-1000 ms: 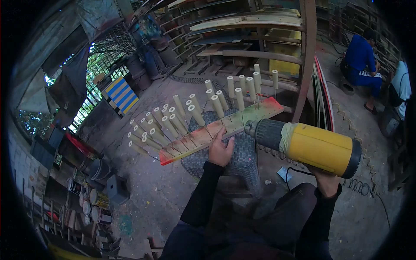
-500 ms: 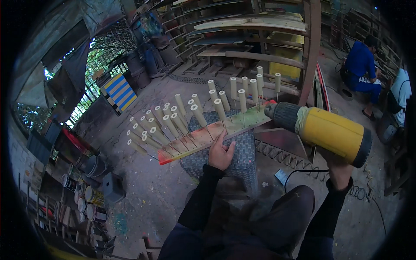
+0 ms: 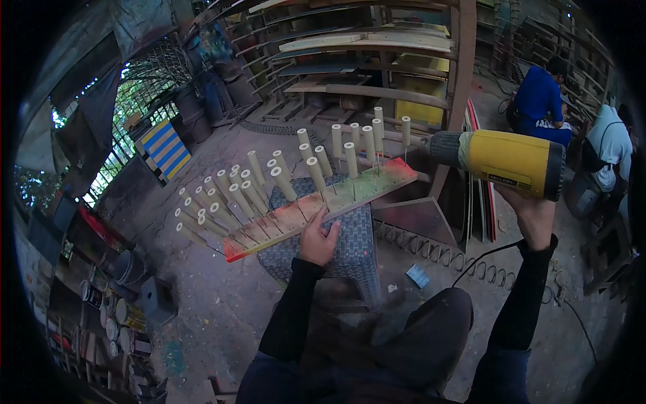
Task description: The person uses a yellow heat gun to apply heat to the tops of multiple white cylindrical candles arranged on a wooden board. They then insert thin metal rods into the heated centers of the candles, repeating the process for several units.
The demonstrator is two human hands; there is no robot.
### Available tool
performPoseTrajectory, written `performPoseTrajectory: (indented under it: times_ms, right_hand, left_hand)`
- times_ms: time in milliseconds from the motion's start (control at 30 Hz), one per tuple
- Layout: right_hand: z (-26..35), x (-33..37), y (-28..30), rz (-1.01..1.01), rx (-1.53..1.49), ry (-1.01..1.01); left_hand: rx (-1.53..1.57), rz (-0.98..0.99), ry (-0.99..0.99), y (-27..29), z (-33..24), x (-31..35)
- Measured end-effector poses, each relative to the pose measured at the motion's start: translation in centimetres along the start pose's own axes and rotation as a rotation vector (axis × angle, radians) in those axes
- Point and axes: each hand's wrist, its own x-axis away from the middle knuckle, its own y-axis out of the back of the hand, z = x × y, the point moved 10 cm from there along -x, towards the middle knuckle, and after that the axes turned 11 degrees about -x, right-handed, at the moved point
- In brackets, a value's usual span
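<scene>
Floor [image 3: 232, 316] with cans [image 3: 131, 314], contents unclear, right hand [image 3: 535, 217] round heat gun [image 3: 515, 161], left hand [image 3: 317, 244] at board [image 3: 343, 200], grip unclear

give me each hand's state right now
Left hand: touching the board; open or closed can't be told.
Right hand: closed, holding the yellow heat gun.

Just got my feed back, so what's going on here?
The person's right hand holds a yellow power tool, aimed leftward. The left hand touches the near edge of a paint-stained board lying across a woven-patterned stool. Many pale cylinders are mounted along the board, some leaning.
</scene>
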Motion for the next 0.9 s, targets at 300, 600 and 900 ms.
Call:
performPoseTrajectory:
  times_ms: [300, 600, 900]
  right_hand:
    - [-0.4, 1.1, 0.0, -0.027, -0.024, -0.009]
    - [-0.3, 1.5, -0.2, -0.027, -0.071, 0.012]
    - [-0.5, 1.8, 0.8, -0.022, -0.044, 0.004]
  left_hand:
    - [-0.114, -0.160, -0.130, 0.6, -4.1, 0.8]
    - [-0.215, -0.203, -0.139, -3.4, -5.0, -3.8]
    - [-0.230, -0.245, -0.104, -3.5, -5.0, -5.4]
